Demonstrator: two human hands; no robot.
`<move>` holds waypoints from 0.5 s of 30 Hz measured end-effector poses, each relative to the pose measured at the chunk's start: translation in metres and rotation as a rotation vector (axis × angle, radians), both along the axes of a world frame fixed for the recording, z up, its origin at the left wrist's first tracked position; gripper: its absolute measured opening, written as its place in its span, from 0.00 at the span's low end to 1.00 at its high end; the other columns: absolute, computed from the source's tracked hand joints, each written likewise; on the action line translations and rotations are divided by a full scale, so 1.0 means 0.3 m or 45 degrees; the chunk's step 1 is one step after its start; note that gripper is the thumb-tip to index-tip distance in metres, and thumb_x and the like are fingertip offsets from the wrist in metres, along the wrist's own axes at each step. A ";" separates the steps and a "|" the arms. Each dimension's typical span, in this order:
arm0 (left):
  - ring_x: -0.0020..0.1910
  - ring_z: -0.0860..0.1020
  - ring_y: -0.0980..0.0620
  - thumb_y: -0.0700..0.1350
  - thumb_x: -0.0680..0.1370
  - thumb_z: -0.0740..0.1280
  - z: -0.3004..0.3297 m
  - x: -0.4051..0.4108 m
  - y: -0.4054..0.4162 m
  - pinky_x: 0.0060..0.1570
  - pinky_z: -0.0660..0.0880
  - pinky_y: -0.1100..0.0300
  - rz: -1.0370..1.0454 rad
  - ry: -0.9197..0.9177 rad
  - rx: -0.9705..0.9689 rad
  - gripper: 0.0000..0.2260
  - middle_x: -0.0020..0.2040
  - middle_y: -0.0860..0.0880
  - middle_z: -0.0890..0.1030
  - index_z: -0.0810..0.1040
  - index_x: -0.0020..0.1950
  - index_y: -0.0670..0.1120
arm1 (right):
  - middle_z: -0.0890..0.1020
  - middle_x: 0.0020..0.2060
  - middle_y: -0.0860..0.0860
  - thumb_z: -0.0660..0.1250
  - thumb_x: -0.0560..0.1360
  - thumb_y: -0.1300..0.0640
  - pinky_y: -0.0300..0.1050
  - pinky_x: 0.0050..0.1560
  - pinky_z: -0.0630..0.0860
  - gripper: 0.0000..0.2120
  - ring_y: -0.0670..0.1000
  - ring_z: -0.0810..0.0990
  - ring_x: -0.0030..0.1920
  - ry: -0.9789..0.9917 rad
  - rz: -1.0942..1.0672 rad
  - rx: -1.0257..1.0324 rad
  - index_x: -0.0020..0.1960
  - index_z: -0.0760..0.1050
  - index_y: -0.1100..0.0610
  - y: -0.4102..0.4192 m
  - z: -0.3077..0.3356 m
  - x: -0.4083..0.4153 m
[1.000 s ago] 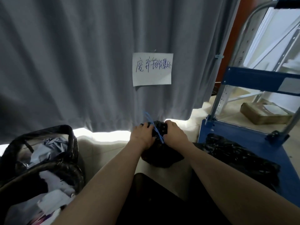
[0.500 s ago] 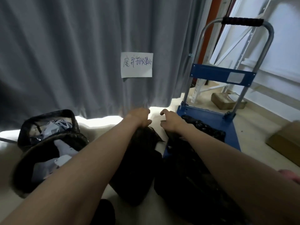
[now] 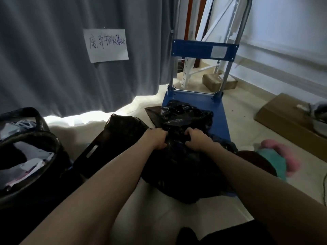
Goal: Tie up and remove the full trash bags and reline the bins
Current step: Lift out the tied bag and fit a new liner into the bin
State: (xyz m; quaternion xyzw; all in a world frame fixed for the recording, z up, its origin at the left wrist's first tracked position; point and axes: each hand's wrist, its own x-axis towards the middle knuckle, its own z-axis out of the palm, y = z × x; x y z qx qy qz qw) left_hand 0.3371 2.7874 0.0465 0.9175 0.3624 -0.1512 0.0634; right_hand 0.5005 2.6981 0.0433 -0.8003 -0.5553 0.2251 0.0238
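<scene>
cart handle [image 3: 247, 7] cut off top | fingers [image 3: 163, 137] buried in bag [image 3: 185, 167]

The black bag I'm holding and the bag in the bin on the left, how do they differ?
The held black bag is gathered at its top, gripped by the left hand and the right hand; the bin bag hangs open over its bin's rim. The held black bag hides its contents; the bin bag shows crumpled paper. The held black bag sits free at the blue cart; the bin bag lines a bin. Both are dark plastic.
</scene>
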 end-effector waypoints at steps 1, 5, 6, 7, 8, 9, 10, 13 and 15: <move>0.64 0.73 0.44 0.55 0.76 0.67 -0.018 0.016 -0.017 0.59 0.70 0.49 -0.024 0.023 -0.024 0.21 0.65 0.45 0.74 0.73 0.67 0.49 | 0.71 0.59 0.57 0.66 0.76 0.52 0.55 0.57 0.75 0.19 0.60 0.75 0.56 0.005 0.007 -0.031 0.64 0.68 0.55 -0.017 -0.021 0.013; 0.65 0.72 0.45 0.55 0.69 0.75 -0.086 0.070 -0.082 0.62 0.70 0.48 -0.146 0.177 -0.153 0.29 0.66 0.47 0.72 0.73 0.68 0.50 | 0.73 0.57 0.57 0.65 0.76 0.52 0.57 0.58 0.75 0.11 0.60 0.75 0.54 0.033 0.028 -0.110 0.56 0.71 0.56 -0.061 -0.082 0.033; 0.65 0.72 0.45 0.57 0.68 0.76 -0.103 0.080 -0.095 0.62 0.69 0.48 -0.168 0.194 -0.150 0.31 0.66 0.48 0.72 0.73 0.68 0.51 | 0.73 0.57 0.57 0.65 0.77 0.52 0.57 0.58 0.75 0.12 0.60 0.75 0.55 0.014 0.052 -0.115 0.57 0.71 0.56 -0.066 -0.093 0.032; 0.64 0.72 0.45 0.58 0.67 0.76 -0.117 0.086 -0.108 0.62 0.69 0.49 -0.192 0.200 -0.115 0.31 0.65 0.48 0.73 0.73 0.67 0.51 | 0.73 0.57 0.57 0.64 0.77 0.51 0.57 0.58 0.75 0.13 0.60 0.75 0.55 -0.007 0.079 -0.116 0.58 0.72 0.56 -0.070 -0.105 0.030; 0.64 0.72 0.46 0.59 0.67 0.76 -0.130 0.089 -0.120 0.62 0.68 0.50 -0.217 0.197 -0.063 0.31 0.64 0.49 0.73 0.74 0.66 0.51 | 0.73 0.57 0.57 0.64 0.77 0.51 0.56 0.58 0.75 0.14 0.60 0.75 0.56 -0.017 0.097 -0.115 0.60 0.72 0.56 -0.076 -0.114 0.027; 0.63 0.73 0.47 0.58 0.67 0.75 -0.143 0.090 -0.131 0.61 0.69 0.51 -0.241 0.179 -0.006 0.28 0.63 0.49 0.74 0.75 0.64 0.50 | 0.73 0.58 0.57 0.64 0.77 0.52 0.56 0.58 0.75 0.15 0.60 0.75 0.57 -0.014 0.105 -0.117 0.60 0.73 0.57 -0.081 -0.122 0.024; 0.61 0.74 0.46 0.55 0.69 0.74 -0.155 0.090 -0.138 0.59 0.69 0.52 -0.263 0.139 0.045 0.24 0.61 0.49 0.75 0.77 0.61 0.49 | 0.74 0.57 0.57 0.64 0.77 0.52 0.56 0.58 0.75 0.14 0.60 0.75 0.57 -0.009 0.110 -0.123 0.60 0.73 0.57 -0.087 -0.127 0.022; 0.56 0.78 0.45 0.47 0.73 0.69 -0.137 0.082 -0.145 0.52 0.71 0.53 -0.215 -0.069 0.133 0.10 0.56 0.47 0.79 0.80 0.53 0.47 | 0.75 0.57 0.58 0.62 0.77 0.52 0.55 0.58 0.76 0.12 0.60 0.76 0.56 0.009 0.107 -0.160 0.58 0.74 0.56 -0.094 -0.121 0.026; 0.52 0.79 0.44 0.46 0.74 0.67 -0.074 0.077 -0.128 0.48 0.73 0.54 -0.051 -0.306 0.107 0.06 0.52 0.47 0.80 0.79 0.49 0.49 | 0.77 0.58 0.59 0.57 0.80 0.47 0.54 0.57 0.75 0.16 0.61 0.77 0.55 0.088 0.031 -0.117 0.57 0.75 0.56 -0.094 -0.096 0.022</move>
